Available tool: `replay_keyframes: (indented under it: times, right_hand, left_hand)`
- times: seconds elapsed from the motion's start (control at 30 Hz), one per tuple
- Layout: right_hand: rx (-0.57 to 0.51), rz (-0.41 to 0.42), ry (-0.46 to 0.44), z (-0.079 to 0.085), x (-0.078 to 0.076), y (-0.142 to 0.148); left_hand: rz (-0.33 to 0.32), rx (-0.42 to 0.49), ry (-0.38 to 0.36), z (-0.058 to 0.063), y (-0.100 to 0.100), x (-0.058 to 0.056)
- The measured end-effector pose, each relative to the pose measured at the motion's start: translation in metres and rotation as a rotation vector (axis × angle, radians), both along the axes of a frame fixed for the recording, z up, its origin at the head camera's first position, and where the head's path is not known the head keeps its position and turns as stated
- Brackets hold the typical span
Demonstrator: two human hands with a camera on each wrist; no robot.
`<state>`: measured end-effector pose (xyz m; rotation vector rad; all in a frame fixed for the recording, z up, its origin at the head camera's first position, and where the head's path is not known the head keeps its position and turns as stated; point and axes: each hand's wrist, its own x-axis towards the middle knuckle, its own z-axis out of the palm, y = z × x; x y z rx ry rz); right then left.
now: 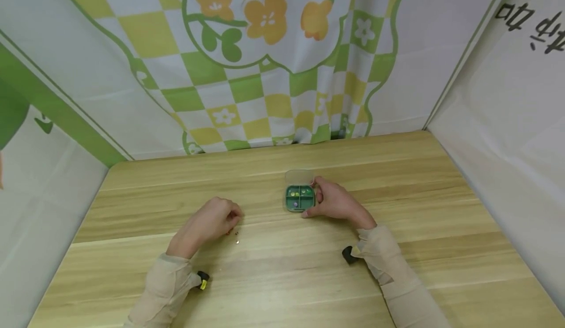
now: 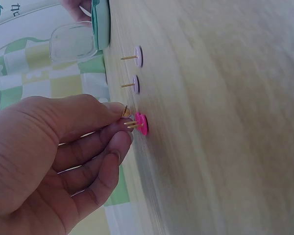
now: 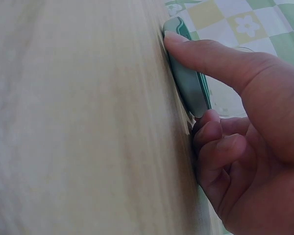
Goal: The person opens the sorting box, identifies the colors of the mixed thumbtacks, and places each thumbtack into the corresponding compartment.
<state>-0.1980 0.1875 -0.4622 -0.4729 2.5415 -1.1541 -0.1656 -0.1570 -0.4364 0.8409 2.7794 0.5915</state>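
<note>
My left hand (image 1: 214, 218) pinches a thumbtack (image 2: 126, 112) between thumb and index finger, its gold pin pointing up. Just beyond those fingertips, pink thumbtacks (image 2: 141, 124) lie pin up on the tabletop. Two pale lilac thumbtacks (image 2: 138, 57) stand in line with them, towards the box. A small green compartment box (image 1: 300, 209) sits farther right, its clear lid (image 1: 299, 176) tilted open at the back. Yellowish and green pieces show in its rear compartments, a purple one at front left. My right hand (image 1: 337, 200) holds the box by its right side, thumb at the front corner.
Everything lies on a wood-grain table (image 1: 282, 279). A checked, flowered curtain (image 1: 247, 90) hangs along its back edge, with white fabric walls at both sides. Dark wrist-camera mounts (image 1: 348, 255) stick out from the beige wrist wraps.
</note>
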Motion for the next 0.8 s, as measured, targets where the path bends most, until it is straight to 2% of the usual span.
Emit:
replay_keyframes:
  times: [0.2,0.47,0.67,0.8]
  right_hand:
    - [0.011,-0.009,-0.009,0.0,0.0,0.0]
    - [0.017,-0.015,-0.005,0.001,0.0,0.001]
    - [0.008,-0.01,-0.004,0.001,0.0,0.001]
    - [0.011,-0.008,0.0,0.0,0.0,0.001]
  left_hand:
    - [0.035,0.013,-0.037,0.0,0.002,0.001]
    - [0.043,0.014,-0.05,0.002,0.006,0.0]
    - [0.032,0.019,0.029,0.001,0.009,0.0]
    - [0.039,0.054,0.076,0.001,0.013,0.0]
